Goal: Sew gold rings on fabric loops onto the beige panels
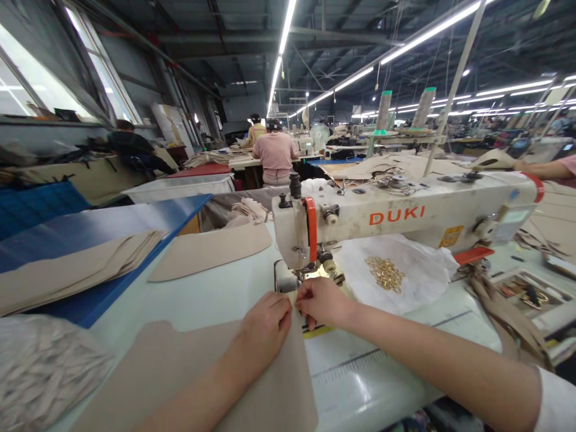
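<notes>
A large beige panel lies flat on the pale worktop, its far right part close to the needle area of the sewing machine. The left hand rests over this part, fingers curled inward; whether it pinches the material cannot be told. Just beside it, the right hand is bent at the knuckles below the machine head, thumb and fingertips drawn close together; what, if anything, lies between them is too small to tell.

Behind the right forearm, a heap of gold-coloured rings sits on a white sheet under the machine's arm. Farther right is a tray of small items. Beyond the panel lies a smaller beige piece; to its left, a stack of beige pieces rests on a blue surface. A bag of small scraps is at the near left. Two thread cones stand behind the machine, and a person in pink sits farther back.
</notes>
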Demonstrator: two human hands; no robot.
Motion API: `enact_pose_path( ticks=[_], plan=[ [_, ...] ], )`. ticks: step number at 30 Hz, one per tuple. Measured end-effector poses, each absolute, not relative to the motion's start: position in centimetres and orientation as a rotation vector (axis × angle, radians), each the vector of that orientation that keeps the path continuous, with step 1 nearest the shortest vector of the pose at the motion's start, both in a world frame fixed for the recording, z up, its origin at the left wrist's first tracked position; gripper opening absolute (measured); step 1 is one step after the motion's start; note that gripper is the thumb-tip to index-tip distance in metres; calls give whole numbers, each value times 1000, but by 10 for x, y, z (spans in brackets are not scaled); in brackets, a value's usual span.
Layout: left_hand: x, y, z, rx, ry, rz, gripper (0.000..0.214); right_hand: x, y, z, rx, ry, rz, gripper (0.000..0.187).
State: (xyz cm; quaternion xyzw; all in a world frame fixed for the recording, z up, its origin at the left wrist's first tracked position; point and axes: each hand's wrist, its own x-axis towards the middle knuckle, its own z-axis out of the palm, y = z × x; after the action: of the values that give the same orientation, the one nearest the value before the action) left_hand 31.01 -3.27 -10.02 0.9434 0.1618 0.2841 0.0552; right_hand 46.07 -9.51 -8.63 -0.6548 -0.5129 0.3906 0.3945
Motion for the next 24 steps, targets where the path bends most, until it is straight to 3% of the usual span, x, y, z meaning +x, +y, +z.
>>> enact_pose_path(
  ticks=[5, 8, 11, 24],
  plan=[
    [310, -32, -100, 2826, 463, 870, 20, 476, -145, -83, -1589, -1896, 622, 14],
    [310, -32, -99, 2809, 455, 860, 20, 482, -166, -83, -1382, -2482, 89, 20],
    [310, -30, -98, 2806, 445, 850, 22, 481, -168, -84, -1318, -2608, -182, 20],
    [308, -30, -105, 2881, 380, 916, 24, 466, -137, -102, -1281, -2439, -180, 11]
  ],
)
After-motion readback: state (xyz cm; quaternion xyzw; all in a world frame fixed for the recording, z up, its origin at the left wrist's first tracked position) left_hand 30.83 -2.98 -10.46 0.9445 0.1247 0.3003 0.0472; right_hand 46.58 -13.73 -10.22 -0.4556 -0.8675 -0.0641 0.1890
